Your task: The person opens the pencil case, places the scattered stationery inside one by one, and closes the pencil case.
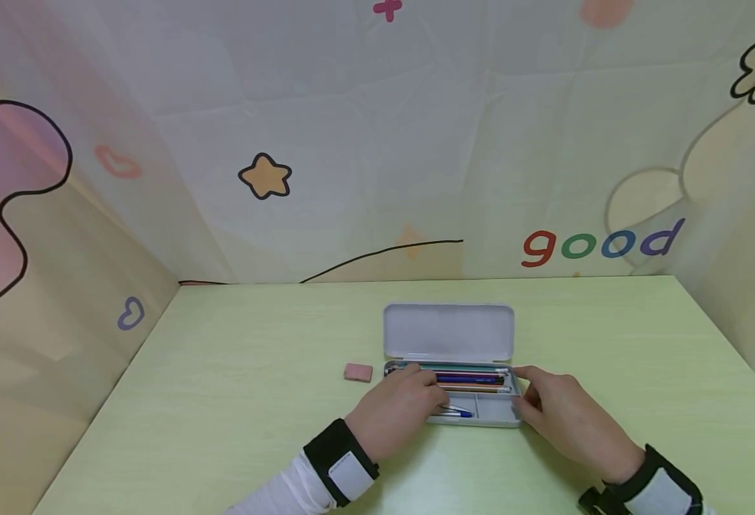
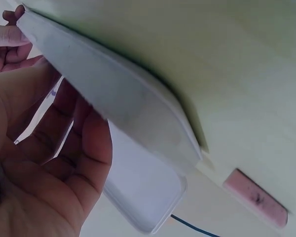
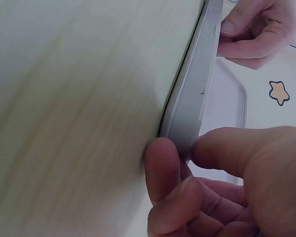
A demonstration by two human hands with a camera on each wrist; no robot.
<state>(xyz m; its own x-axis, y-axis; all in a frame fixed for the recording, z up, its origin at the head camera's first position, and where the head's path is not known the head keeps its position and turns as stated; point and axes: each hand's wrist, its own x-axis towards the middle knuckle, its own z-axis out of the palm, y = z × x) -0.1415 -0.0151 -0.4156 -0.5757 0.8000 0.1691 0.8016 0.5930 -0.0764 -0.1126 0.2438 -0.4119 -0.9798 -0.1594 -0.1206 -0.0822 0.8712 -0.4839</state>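
Observation:
An open white pencil case [image 1: 496, 423] lies on the table with its lid [image 1: 448, 330] tipped back. Several pencils [image 1: 470, 380] fill its rear compartment. A pen with a blue end [image 1: 459, 413] lies in the front one, partly covered by my left hand [image 1: 399, 411]. That hand reaches over the case's left part with bent fingers, its thumb beside the pen; I cannot tell whether it grips anything. My right hand [image 1: 567, 415] pinches the case's right end; in the right wrist view, thumb and fingers [image 3: 163, 163] meet around the grey-white corner [image 3: 185, 126].
A pink eraser [image 1: 358, 372] lies on the table just left of the case; in the left wrist view a dark smudge marks it. The light green table [image 1: 255, 357] ends at a printed cloth backdrop [image 1: 351, 143] behind and at the sides.

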